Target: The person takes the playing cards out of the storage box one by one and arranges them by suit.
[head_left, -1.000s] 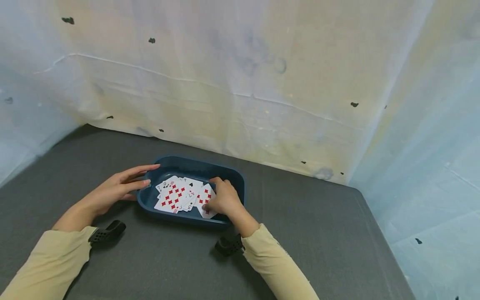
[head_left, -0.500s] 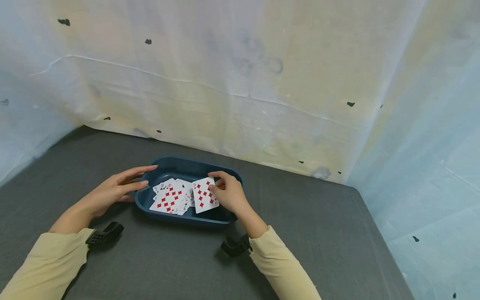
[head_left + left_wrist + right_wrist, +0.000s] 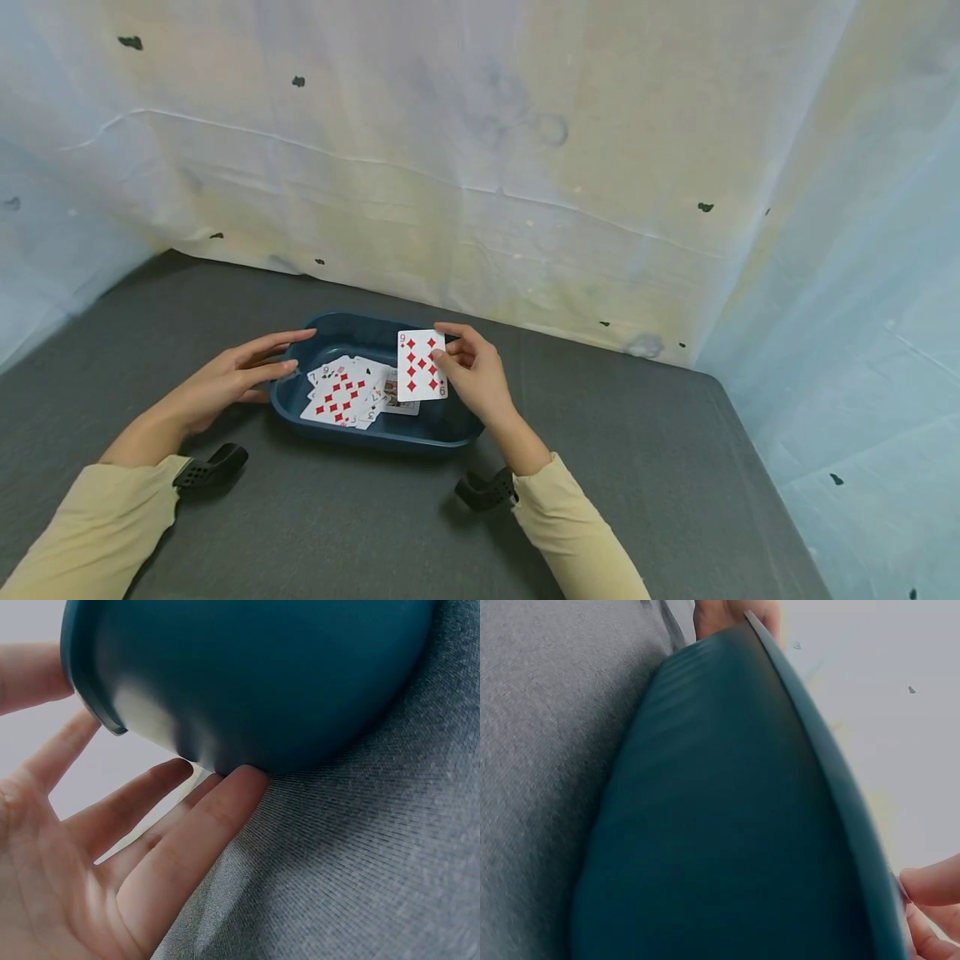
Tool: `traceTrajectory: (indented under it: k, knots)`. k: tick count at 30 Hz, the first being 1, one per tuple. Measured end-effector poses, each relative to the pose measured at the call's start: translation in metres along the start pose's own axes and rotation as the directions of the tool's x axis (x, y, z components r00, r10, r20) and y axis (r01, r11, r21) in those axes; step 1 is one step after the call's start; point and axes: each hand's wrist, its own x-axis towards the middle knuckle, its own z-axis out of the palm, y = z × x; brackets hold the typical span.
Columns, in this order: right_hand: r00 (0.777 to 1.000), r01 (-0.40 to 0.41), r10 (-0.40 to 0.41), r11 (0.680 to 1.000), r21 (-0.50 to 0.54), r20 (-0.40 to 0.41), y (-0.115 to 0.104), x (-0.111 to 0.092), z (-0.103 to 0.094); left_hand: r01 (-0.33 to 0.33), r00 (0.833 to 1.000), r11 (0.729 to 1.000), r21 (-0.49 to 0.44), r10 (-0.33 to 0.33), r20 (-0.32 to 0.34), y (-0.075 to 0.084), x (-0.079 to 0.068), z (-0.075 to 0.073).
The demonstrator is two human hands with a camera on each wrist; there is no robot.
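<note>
A dark blue plastic basin (image 3: pixel 360 332) stands on the grey table, holding a loose, overlapping pile of playing cards (image 3: pixel 341 398) at its left. My left hand (image 3: pixel 221 383) rests against the left end of the basin with fingers extended and spread; in the left wrist view its fingertips meet the basin's outer wall (image 3: pixel 247 682). Between thumb and fingers, my right hand (image 3: pixel 482 375) pinches the nine of diamonds card (image 3: pixel 422 367) by its right edge, face up, raised above the right half of the basin. Partly beneath it a face card (image 3: pixel 405 407) shows. The basin wall mostly hides the right fingers (image 3: pixel 934 885) in the right wrist view.
Grey cloth covers the table (image 3: pixel 615 450), whose right edge runs down at the right. A pale, patterned curtain (image 3: pixel 465 167) hangs behind and along both sides. Dark wrist straps (image 3: pixel 487 490) sit at the sleeve cuffs.
My right hand has lifted the nine of diamonds from the basin's right side, up and slightly right, uncovering the face card. The left hand has stayed at the basin's end.
</note>
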Motion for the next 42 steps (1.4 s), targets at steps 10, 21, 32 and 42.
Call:
traceTrajectory:
  k: [10, 21, 32, 42]
  knots:
    - [0.993, -0.037, 0.043, 0.998, 0.054, -0.112, 0.005, 0.006, -0.020, 0.007, 1.000, 1.000, -0.006, -0.007, 0.004, 0.000, 0.001, 0.000]
    - [0.950, -0.116, 0.130, 0.991, 0.066, -0.283, 0.033, 0.018, -0.043, -0.010, 1.000, 1.000, -0.003, 0.010, -0.001, -0.002, 0.002, 0.000]
    - [0.898, -0.198, 0.192, 0.980, 0.026, -0.397, 0.054, 0.021, -0.060, -0.009, 1.000, 1.000, -0.014, 0.009, 0.001, -0.002, 0.001, 0.000]
    - [0.886, -0.292, 0.252, 0.955, -0.048, -0.389, 0.080, 0.025, -0.070, -0.019, 1.000, 1.000, -0.020, 0.019, -0.004, -0.001, 0.000, 0.001]
